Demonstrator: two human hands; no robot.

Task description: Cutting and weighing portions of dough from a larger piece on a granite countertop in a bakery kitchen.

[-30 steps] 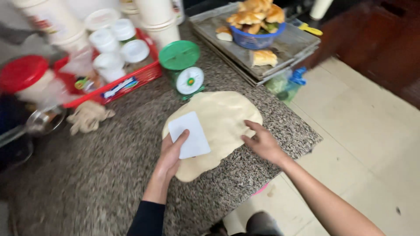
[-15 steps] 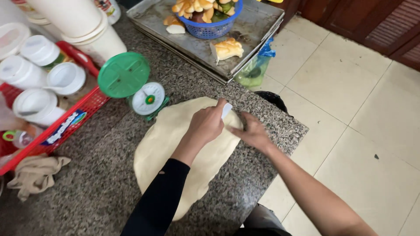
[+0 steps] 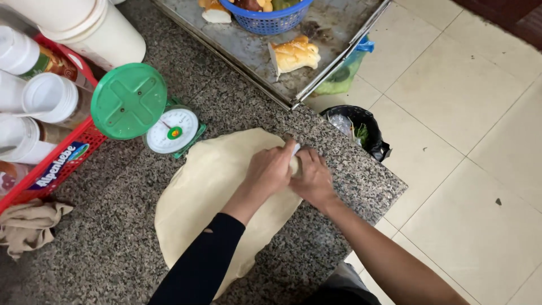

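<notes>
While both your hands close together at the far edge of the flat, pale round dough sheet point(image 3: 214, 197) on the speckled granite counter point(image 3: 101, 248), left hand point(image 3: 274, 169) and right hand point(image 3: 312, 178) gripping a small white scraper point(image 3: 295, 151), press evenly.

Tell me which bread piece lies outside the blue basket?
The golden, seeded bread piece, lying alone on the metal tray; the others sit in or against the blue basket.

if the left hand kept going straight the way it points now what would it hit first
Probably the metal tray: the left hand, on the dough sheet at its far edge, points up-right across bare counter toward it. Depth is unclear.
</notes>
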